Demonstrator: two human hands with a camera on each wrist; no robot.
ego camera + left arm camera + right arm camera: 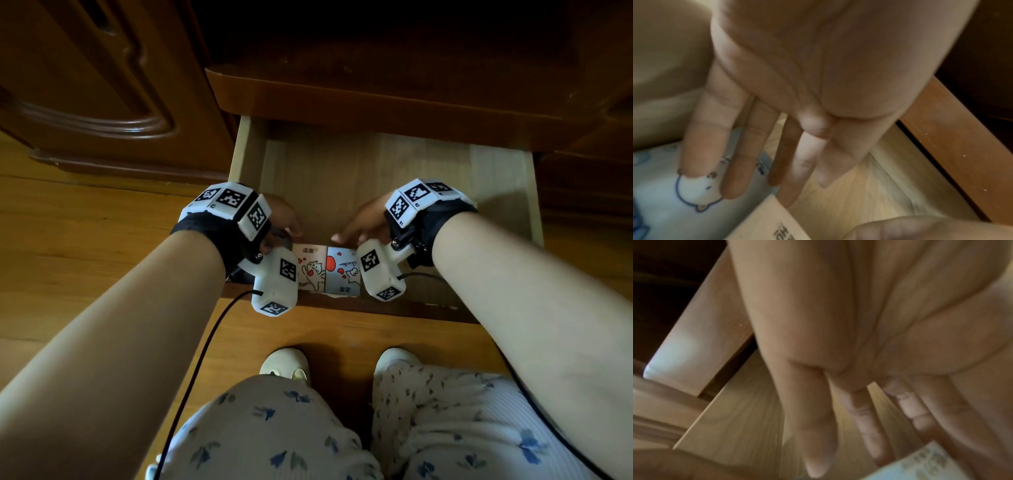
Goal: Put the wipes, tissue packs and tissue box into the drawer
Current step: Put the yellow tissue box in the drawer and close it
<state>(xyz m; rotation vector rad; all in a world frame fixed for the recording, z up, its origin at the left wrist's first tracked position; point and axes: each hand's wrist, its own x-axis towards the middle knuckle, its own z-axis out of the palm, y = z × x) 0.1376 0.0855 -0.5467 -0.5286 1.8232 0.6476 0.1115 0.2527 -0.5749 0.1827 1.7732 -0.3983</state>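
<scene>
A light wooden drawer (244,154) stands pulled out. Two tissue packs lie side by side at its front: a cream one with a cat drawing (312,270) and a blue one with red hearts (342,274). My left hand (286,221) reaches over the cream pack's far edge, fingers (735,165) straight. In the left wrist view they lie over a pale blue pack with a bear drawing (694,191), beside the cream pack's corner (764,224). My right hand (356,228) reaches over the blue pack, fingers (818,434) straight, with a printed pack edge (927,465) under them.
The back half of the drawer floor (376,171) is bare wood. A dark carved cabinet door (102,85) stands at the left, above a wooden floor (85,240). My knees in flowered trousers (274,431) and pale slippers (284,363) are just before the drawer front.
</scene>
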